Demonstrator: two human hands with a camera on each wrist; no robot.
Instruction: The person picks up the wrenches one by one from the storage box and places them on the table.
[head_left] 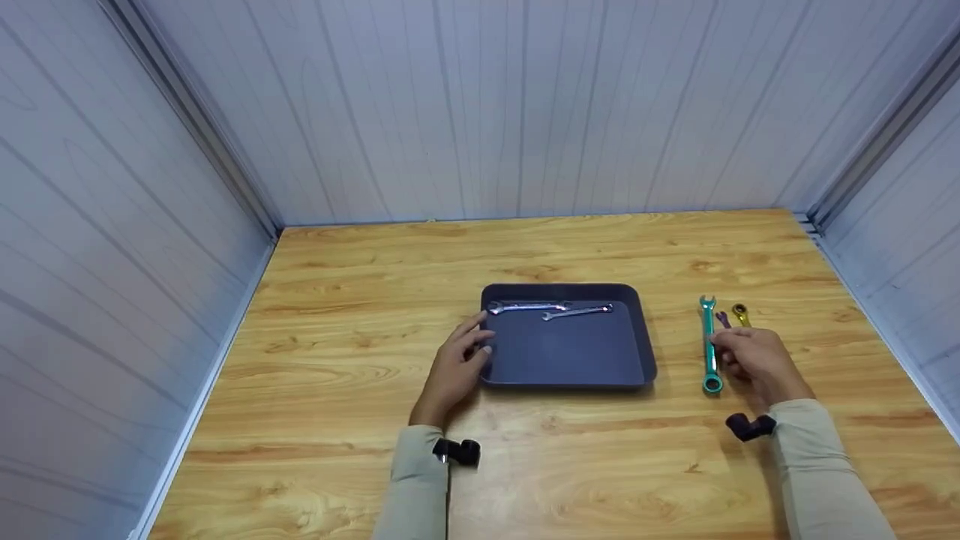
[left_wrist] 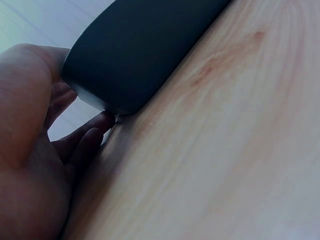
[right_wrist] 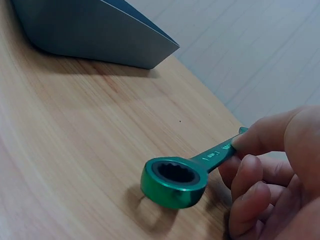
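Observation:
On the table, a dark grey tray [head_left: 566, 360] holds two silver combination wrenches near its back wall, a longer one [head_left: 525, 307] and a shorter one [head_left: 581, 312]. My left hand [head_left: 454, 367] grips the tray's left side, thumb at the rim; the left wrist view has its fingertips by the tray's lower corner [left_wrist: 125, 95]. To the right of the tray, my right hand [head_left: 757, 360] pinches a green ratcheting combination wrench [head_left: 709, 345] by its shaft. Its ring end [right_wrist: 175, 182] points toward me, above its shadow in the right wrist view.
Beside the right hand lie a small purple wrench [head_left: 722, 319] and a yellow ratcheting wrench [head_left: 741, 313], both partly hidden by the hand. Pale panel walls [head_left: 480, 112] stand behind and at both sides of the wooden table [head_left: 360, 300].

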